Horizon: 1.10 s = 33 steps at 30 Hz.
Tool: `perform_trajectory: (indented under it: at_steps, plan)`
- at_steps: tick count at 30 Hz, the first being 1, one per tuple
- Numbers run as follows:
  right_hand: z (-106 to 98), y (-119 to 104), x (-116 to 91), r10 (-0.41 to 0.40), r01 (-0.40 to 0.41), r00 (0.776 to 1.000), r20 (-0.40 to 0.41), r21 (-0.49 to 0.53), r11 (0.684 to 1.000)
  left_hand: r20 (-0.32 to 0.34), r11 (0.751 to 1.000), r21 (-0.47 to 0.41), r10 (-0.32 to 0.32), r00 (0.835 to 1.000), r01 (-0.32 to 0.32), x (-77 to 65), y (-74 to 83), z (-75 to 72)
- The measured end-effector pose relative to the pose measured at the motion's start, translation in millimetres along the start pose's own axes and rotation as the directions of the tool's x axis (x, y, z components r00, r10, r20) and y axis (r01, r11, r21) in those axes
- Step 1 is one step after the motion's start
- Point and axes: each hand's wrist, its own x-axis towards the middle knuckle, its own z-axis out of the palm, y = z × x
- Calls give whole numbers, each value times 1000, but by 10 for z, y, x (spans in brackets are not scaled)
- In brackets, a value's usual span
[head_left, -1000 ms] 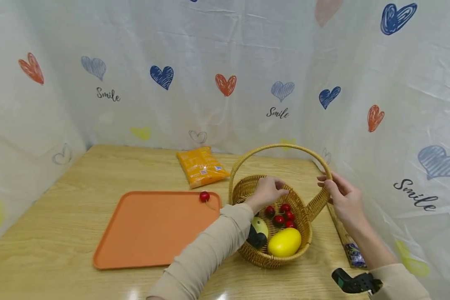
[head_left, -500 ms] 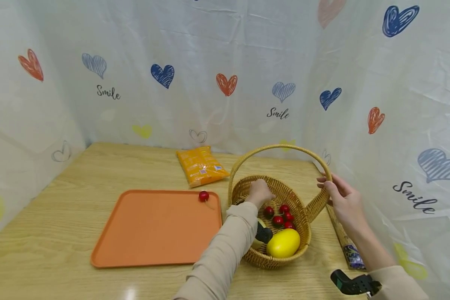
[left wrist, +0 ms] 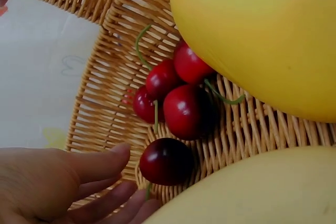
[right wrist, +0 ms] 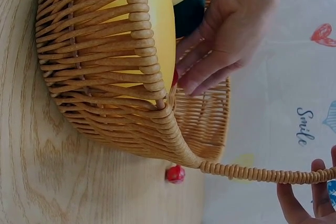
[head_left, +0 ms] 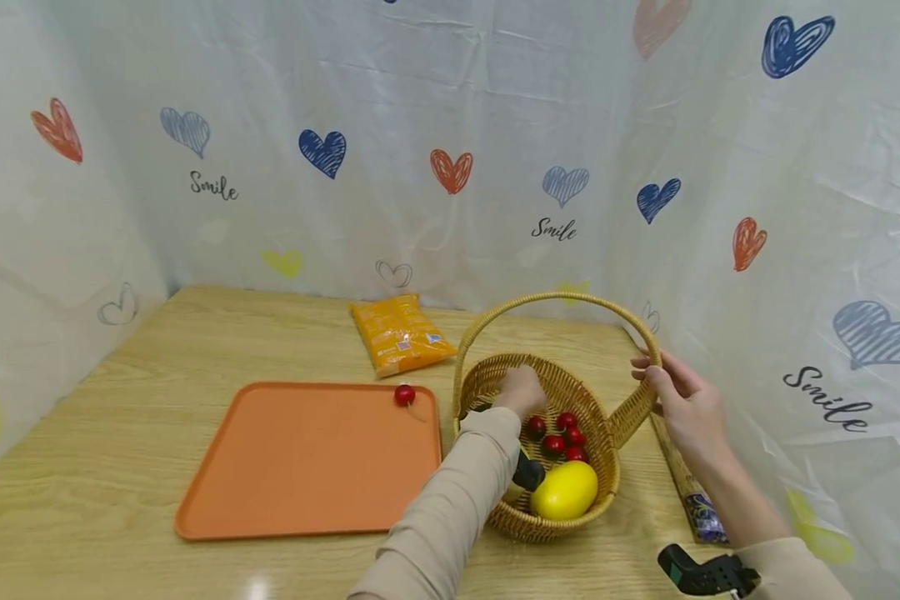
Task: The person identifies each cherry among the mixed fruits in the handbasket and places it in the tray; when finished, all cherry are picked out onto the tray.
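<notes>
My left hand (head_left: pixel 522 390) reaches down into the wicker basket (head_left: pixel 534 527). In the left wrist view, its thumb and loosely bent fingers (left wrist: pixel 100 163) spread beside a dark red cherry (left wrist: pixel 167 162), thumb tip close to it. Several more cherries (left wrist: pixel 189 111) with green stems cluster just beyond. A large smooth yellow fruit (head_left: pixel 565 492) lies in the basket's near side, next to a pale yellow-green fruit (left wrist: pixel 262 192) mostly behind the left forearm. With thumb and fingers, my right hand (head_left: pixel 690 408) grips the right side of the basket's arched handle (head_left: pixel 555 296).
An orange tray (head_left: pixel 307 458) lies left of the basket, with one cherry (head_left: pixel 404 395) in its far right corner. Behind it is an orange packet (head_left: pixel 401 333). A long patterned item (head_left: pixel 701 512) lies under the right forearm. A heart-printed curtain (head_left: pixel 390 108) surrounds the table.
The left hand has moved left and lower into the basket, away from its far right wall. The right hand stays on the handle.
</notes>
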Motion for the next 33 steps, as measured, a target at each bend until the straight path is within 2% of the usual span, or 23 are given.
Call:
perform_trajectory:
  at_steps: [9,12,16,20,25,33]
  plan:
    - [53,4,-4,1,-2,1000,5,20,1000,27,986,150,66,997,-69,2,13,131]
    - [36,-8,7,-6,6,1000,7,39,999,82,984,168,49,995,-62,-23,78,118]
    - [6,-21,5,-1,1,1000,6,65,998,177,979,196,12,984,-47,-70,178,50]
    - [4,-16,-1,4,-4,1000,3,75,997,239,960,267,15,971,-81,-89,214,55]
    - [9,1,3,-5,5,1000,1,78,997,275,965,257,-18,961,-55,-110,226,114]
    - [21,24,5,5,-4,1000,-17,69,998,270,971,239,-66,961,0,-140,207,118]
